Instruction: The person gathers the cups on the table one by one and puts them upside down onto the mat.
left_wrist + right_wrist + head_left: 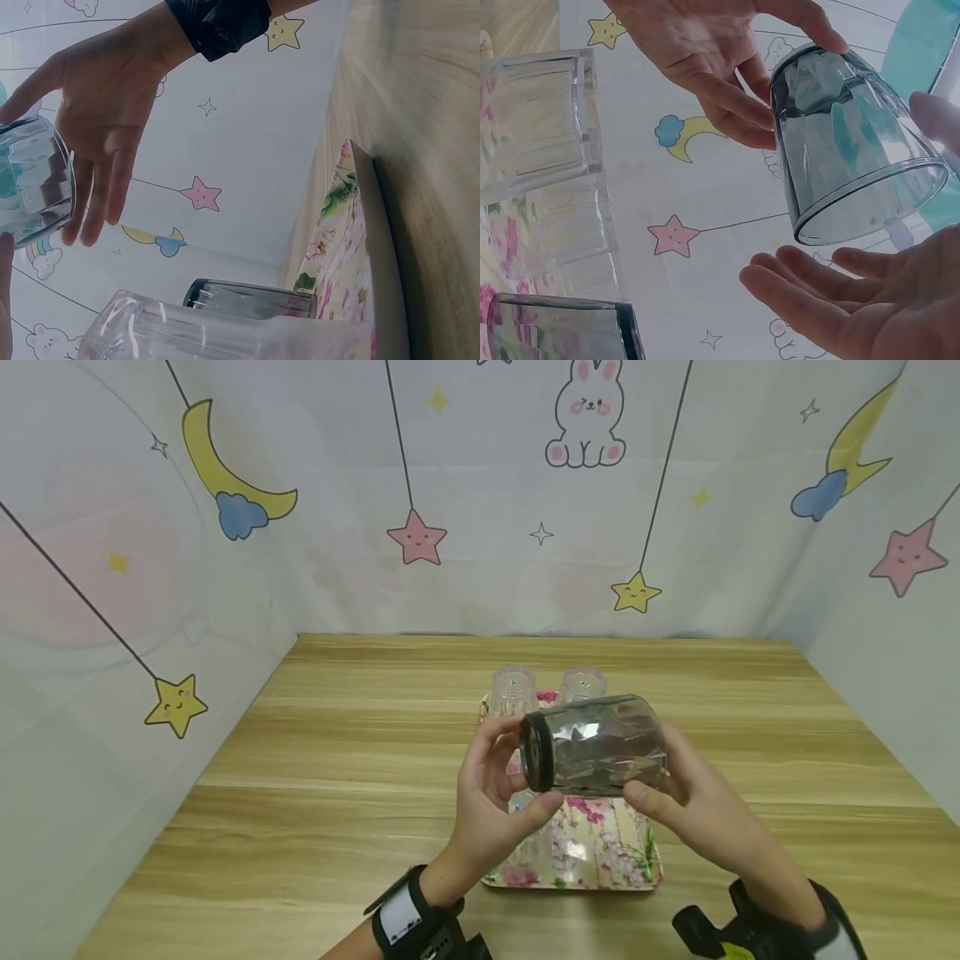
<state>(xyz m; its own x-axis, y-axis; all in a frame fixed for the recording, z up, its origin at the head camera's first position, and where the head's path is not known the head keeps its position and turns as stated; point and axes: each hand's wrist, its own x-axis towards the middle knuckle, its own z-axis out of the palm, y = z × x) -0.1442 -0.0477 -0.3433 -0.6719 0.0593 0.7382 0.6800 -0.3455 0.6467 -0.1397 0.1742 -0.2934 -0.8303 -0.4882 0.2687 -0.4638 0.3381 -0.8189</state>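
A smoky grey drinking glass (600,747) lies sideways in the air above a tray, between my two hands. Thumb and fingers of my left hand (491,789) hold its thick, dark base end. My right hand (708,802) is at the wider mouth end, its thumb against the wall. In the right wrist view, the right hand's fingers (817,285) stretch out nearly straight by the rim. Beneath is the flower-patterned tray (600,872), where clear glasses (514,687) stand upside down. Another grey glass (562,326) stands there too, hidden in the head view.
A second clear glass (584,681) stands at the tray's back right, and one more (528,843) is partly hidden behind my left hand. The wooden table (337,777) meets white cloth walls (487,585) printed with stars and moons at the back and sides.
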